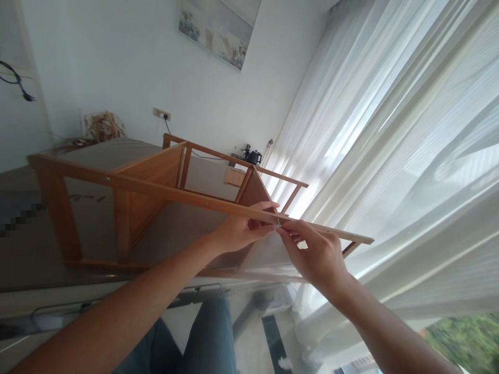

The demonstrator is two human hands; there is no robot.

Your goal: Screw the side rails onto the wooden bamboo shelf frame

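A wooden shelf frame [175, 196] lies on its side in front of me, with shelf boards between its long rails. My left hand [240, 229] is closed around the near rail, its index finger on the far side and its thumb beside a small metal fastener [278, 223]. The fastener sits against the rail, and its exact kind is too small to make out. My right hand [318, 252] pinches it between thumb and fingers from the right. Both sets of fingertips nearly meet there.
The frame rests on a bed-like grey surface [136, 148] holding a bundle of straw-coloured strips [104, 126]. Beyond it stands a black kettle [254, 157], near a wall socket [161, 113] with a plugged cord. White curtains [390, 130] hang close on the right.
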